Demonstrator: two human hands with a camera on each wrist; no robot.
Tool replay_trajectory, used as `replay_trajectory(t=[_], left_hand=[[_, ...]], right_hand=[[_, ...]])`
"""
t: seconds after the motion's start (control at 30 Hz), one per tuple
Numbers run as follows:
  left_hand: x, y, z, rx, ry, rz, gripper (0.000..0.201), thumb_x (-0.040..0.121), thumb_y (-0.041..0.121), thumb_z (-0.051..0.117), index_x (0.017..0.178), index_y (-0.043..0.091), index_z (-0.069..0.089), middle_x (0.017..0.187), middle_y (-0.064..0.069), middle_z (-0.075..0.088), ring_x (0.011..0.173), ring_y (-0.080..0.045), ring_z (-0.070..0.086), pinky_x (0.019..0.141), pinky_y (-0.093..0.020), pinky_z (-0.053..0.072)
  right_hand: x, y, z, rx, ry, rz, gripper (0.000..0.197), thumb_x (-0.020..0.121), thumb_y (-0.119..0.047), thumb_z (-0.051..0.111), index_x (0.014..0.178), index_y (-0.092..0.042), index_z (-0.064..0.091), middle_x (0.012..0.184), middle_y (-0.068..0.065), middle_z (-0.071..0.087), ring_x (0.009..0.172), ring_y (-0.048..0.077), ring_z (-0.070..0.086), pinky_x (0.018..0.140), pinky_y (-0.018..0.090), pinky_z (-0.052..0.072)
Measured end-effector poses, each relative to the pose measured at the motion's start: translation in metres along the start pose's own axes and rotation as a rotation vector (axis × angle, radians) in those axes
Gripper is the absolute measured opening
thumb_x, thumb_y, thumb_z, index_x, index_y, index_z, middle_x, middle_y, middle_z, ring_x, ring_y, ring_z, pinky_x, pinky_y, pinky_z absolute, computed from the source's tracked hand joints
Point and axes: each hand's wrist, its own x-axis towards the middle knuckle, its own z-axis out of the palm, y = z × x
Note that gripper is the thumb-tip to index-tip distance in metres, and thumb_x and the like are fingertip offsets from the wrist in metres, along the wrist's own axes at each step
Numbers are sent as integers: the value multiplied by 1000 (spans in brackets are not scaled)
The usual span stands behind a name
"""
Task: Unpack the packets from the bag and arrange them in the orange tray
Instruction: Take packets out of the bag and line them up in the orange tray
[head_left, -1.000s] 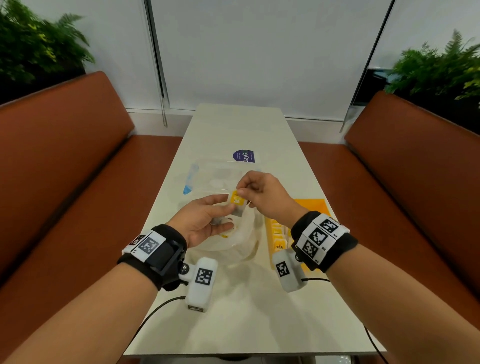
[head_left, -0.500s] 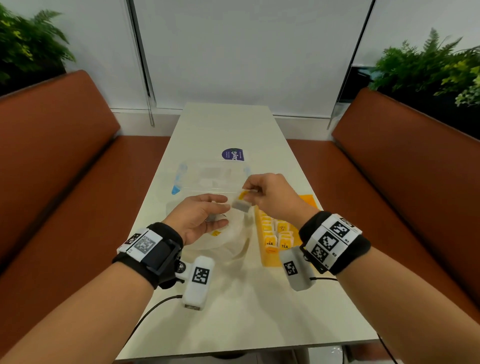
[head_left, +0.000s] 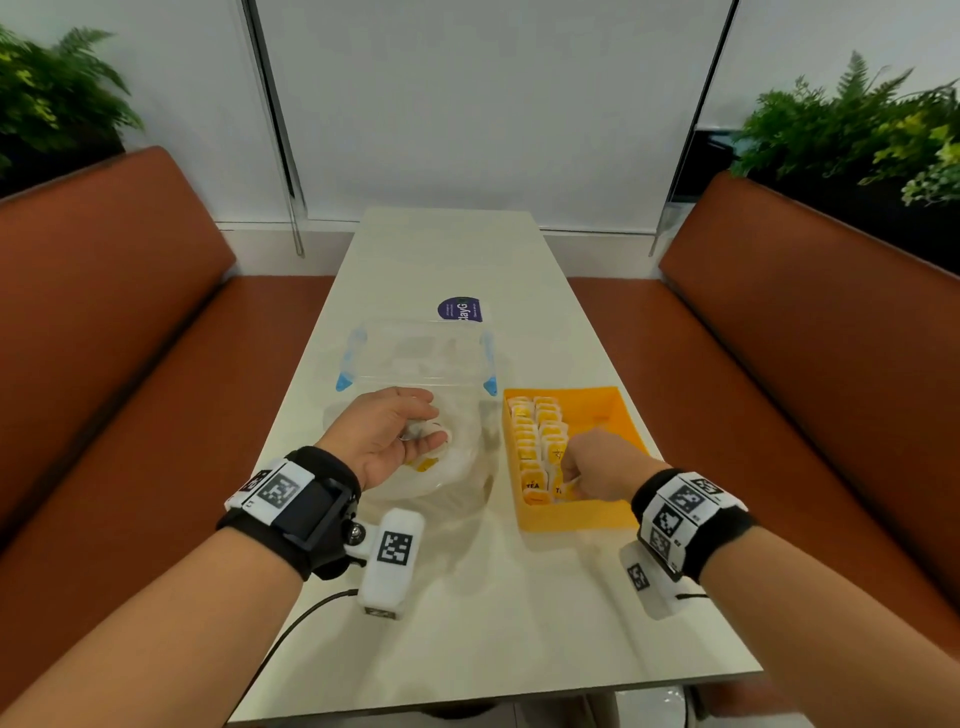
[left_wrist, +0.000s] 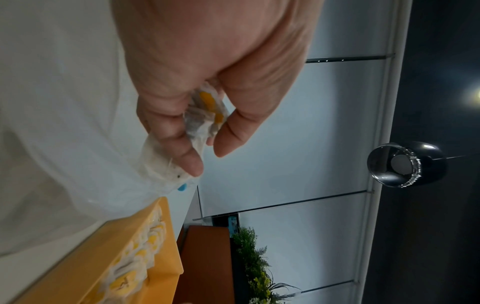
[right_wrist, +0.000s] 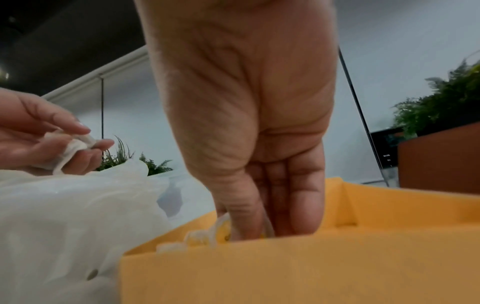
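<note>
Down in the orange tray (head_left: 623, 410), the right hand (head_left: 602, 470) has its fingers (right_wrist: 303, 195) pointing straight down among the upright packets (head_left: 535, 441), closed on one at the near end of the row. Beside it, the left hand (head_left: 387, 436) curls thumb and fingers round a bunch of packets (left_wrist: 205, 113) above the crumpled white bag (head_left: 457, 467), which lies on the table (head_left: 467, 623) just left of the tray.

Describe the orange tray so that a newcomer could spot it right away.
Start at the long white table between the two brown benches. On its right side, beside the crumpled plastic bag, sits the orange tray, with the right hand reaching into it. It alone is opaque orange, with yellow tea packets standing in rows.
</note>
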Motion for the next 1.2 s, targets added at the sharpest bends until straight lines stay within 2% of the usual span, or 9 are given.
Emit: replay_trajectory(t=[0.13,0.23,0.4,0.53,0.73,0.9,1.03,1.1,1.2], left_hand=[[0,0,1,-2,2,-2,15,85,-13,56,92,0,60,95,-14,51,83,-24,54,54,-29,58],[-1,1,1,-9,8,-6,15,85,-13,56,92,0,60,100,-16,51,92,-28,53,55,-29,59],[-2,1,-1,-16,18,-11,16,85,-13,55,94,0,60,104,-16,51,98,-30,51,53,-28,58],[-3,2,0,-10,16,-9,16,86,-12,55,95,0,60,100,-15,52,94,-28,53,54,-29,59],[-4,2,0,2,20,-8,17,86,-12,55,98,0,59,100,-14,51,92,-27,53,57,-30,60],[-4,2,-1,8,32,-7,17,86,-11,55,98,1,60,98,-14,52,87,-25,55,61,-31,60],[-5,2,-1,7,31,-8,17,87,-11,54,97,1,59,97,-14,52,86,-24,54,58,-30,60],[-6,2,-2,9,33,-8,16,87,-11,54,96,1,59,96,-14,52,85,-24,53,57,-29,60],[-6,2,-3,12,35,-11,16,87,-11,55,97,1,60,98,-15,52,84,-25,54,56,-29,60]], right_hand=[[11,1,9,85,-33,4,24,89,-7,61,112,-9,67,117,7,66,106,24,62,90,35,53],[14,2,13,42,-73,-23,29,90,-6,57,117,-11,64,126,6,61,116,25,57,92,32,50],[18,3,12,22,-103,-20,32,88,1,50,112,-12,69,121,6,63,108,26,58,75,26,43],[20,2,9,36,-122,-8,34,89,0,50,115,-11,68,126,6,61,114,26,57,78,25,43],[25,1,19,36,-72,8,33,88,2,52,114,-11,68,123,8,63,112,26,59,83,26,46],[25,1,18,34,-10,13,32,84,2,55,111,-10,68,114,8,66,90,22,59,70,23,42],[22,2,14,32,-28,-2,32,82,4,52,107,-7,66,94,7,59,83,23,54,54,18,37],[21,3,12,33,-62,-31,33,83,3,51,109,-10,67,106,8,62,96,25,59,64,23,44],[20,3,12,54,-103,-66,30,85,2,50,102,-13,70,116,6,63,106,25,59,72,27,41]])
